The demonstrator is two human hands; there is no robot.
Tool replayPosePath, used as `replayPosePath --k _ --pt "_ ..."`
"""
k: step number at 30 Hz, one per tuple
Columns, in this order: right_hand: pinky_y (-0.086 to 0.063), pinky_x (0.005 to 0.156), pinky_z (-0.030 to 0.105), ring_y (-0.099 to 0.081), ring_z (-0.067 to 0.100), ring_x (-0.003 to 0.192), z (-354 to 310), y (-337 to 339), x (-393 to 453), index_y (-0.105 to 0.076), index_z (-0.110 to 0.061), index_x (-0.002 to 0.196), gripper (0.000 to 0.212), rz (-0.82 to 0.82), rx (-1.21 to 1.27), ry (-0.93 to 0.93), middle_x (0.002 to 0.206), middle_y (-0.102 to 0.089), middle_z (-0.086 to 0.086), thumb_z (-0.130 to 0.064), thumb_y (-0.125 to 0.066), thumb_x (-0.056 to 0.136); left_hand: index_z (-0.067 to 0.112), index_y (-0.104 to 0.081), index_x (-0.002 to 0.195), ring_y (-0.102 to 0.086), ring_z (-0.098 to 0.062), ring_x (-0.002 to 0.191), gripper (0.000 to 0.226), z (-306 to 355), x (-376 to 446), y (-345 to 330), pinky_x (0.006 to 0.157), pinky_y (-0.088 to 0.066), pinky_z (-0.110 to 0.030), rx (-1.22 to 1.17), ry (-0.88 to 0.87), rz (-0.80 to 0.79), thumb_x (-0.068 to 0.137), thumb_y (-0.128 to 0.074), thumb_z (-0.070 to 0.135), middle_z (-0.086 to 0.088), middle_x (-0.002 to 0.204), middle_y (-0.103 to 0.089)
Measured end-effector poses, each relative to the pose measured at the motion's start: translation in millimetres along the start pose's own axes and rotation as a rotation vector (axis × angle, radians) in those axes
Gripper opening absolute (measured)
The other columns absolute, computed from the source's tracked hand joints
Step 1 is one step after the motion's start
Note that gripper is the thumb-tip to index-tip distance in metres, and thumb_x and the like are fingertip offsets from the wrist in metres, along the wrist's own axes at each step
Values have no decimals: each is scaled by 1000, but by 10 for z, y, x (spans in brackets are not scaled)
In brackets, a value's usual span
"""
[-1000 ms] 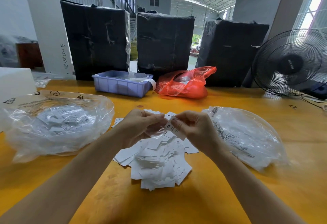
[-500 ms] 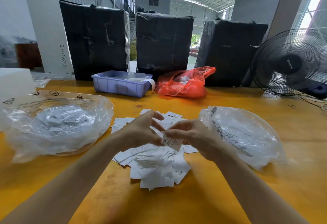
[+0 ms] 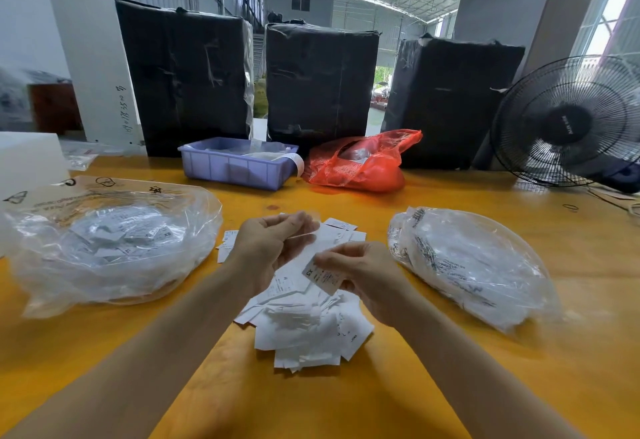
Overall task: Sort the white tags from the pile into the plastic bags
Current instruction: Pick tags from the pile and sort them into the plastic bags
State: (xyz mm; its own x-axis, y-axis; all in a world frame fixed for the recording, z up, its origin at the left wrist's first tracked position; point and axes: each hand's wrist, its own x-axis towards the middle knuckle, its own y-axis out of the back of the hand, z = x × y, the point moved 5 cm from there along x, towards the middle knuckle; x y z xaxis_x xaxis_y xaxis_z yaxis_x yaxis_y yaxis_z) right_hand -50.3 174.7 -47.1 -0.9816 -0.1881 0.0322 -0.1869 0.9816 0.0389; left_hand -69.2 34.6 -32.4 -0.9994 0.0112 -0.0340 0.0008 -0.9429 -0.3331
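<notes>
The right hand (image 3: 363, 276) is pinching a single white tag (image 3: 322, 276) between thumb and fingertips, an "XS" mark showing on its near end, and it is holding it just above the pile (image 3: 304, 327) of loose tags spread on the yellow table (image 3: 346, 400). The left hand (image 3: 273, 248) is hovering just up and to the left of that pinch, fingers curling, and a thin clear sliver seems to be sitting between its fingertips, though whether it is truly gripping anything I cannot tell. Off to the left of the held tag, a big clear bag (image 3: 110, 244) is lying open with a fair heap of tags already inside, some marked XS too. Off to the right, a second bag (image 3: 467, 265) is also holding sorted tags. So the sorting looks well under way, but the pile beneath the hands is still thick, so plenty is left. Judging by the mark, this tag is probably heading for the left bag.
</notes>
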Motion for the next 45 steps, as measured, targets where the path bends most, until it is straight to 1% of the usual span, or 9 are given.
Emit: replayPosePath --k 4,11,17,23,25,31,35,41,45 --pt "-49 69 29 -63 18 74 -70 -63 -53 -72 -10 78 5 -174 -225 53 79 -69 10 -11 -70 83 7 -69 84 -67 -7 58 8 35 -9 27 54 -51 -14 111 -71 24 87 -64 12 -1 71 -74" --pt "-45 58 20 -58 10 63 -311 354 -28 -69 -9 76 8 206 5 250 69 -65 3 -6 -67 83 9 -73 84 -63 -1 59 9 40 -25 11 60 -49 -13 422 -95 -99 81 -71 17 3 75 -74" --pt "-46 56 11 -62 -1 62 -327 328 -46 -69 -11 79 8 231 -130 371 73 -68 1 -5 -67 84 14 -73 86 -65 -7 66 11 -10 -55 -52 75 -54 -22 435 -35 -202 80 -69 5 -5 80 -75" --pt "-45 55 11 -61 0 60 -311 316 -44 -68 -12 77 11 193 -124 342 70 -66 -1 -4 -66 84 11 -70 86 -67 -10 61 18 -43 -39 -38 72 -56 -25 469 -47 -156 70 -77 5 -8 74 -74" --pt "-46 57 15 -58 6 63 -279 320 -24 -68 -14 74 13 140 -90 265 69 -65 -1 -6 -66 84 10 -67 87 -68 -13 62 22 -19 -29 -20 75 -56 -30 490 -87 -138 69 -79 6 -11 75 -74" --pt "-50 80 33 -64 17 82 -94 141 -56 -72 -17 79 19 -286 -171 -12 85 -68 6 -32 -73 68 11 -60 94 -67 -10 56 35 38 -29 -30 50 -47 -14 591 -239 -86 68 -82 4 -6 66 -72" --pt "-51 82 35 -65 20 84 -38 119 -21 -74 -14 86 27 -199 -126 -50 90 -70 10 -34 -76 67 7 -58 103 -70 -11 65 33 14 -32 -51 58 -54 -18 609 -258 -115 76 -74 -2 -8 79 -72" --pt "-51 66 24 -63 15 71 -7 228 14 -71 -4 80 8 16 -55 -66 75 -67 8 -12 -70 81 6 -55 108 -72 -23 76 32 22 -46 -87 64 -56 -21 464 -208 -191 81 -65 -8 -22 97 -66" --pt "-47 67 27 -59 18 72 -15 286 29 -68 -4 76 6 159 69 -75 73 -64 9 -9 -70 80 7 -51 113 -71 -26 85 53 -24 -26 -59 68 -59 -27 385 -36 -200 68 -78 -1 -20 107 -63"
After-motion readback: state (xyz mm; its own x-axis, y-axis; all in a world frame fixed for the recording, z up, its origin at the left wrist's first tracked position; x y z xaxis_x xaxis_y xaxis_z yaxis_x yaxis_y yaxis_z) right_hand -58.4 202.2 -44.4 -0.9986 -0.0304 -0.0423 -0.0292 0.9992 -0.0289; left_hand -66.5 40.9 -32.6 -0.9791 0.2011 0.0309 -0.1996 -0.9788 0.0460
